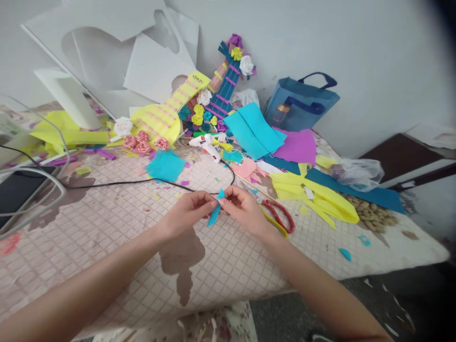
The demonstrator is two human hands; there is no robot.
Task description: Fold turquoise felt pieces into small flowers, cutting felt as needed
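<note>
Between both hands is a small folded strip of blue crepe paper (214,216), held above the middle of the table. My left hand (192,209) pinches it from the left with thumb and fingertips. From the right, my right hand (242,209) grips its upper part, fingers closed. Red-handled scissors (283,216) lie just right of my right hand, with a yellow handle beside them partly hidden by my forearm. A square of blue crepe paper (166,166) lies beyond my left hand. Behind the hands rests a white glue gun (206,143) with a black cord.
A yellow paper guitar (160,118) and a blue one (228,88) with paper flowers lean at the back. Blue sheets (252,130), a purple sheet (297,146), yellow paper (320,197) and peanuts (374,214) lie right. A blue bag (301,104) stands behind; a dark device (21,190) lies left.
</note>
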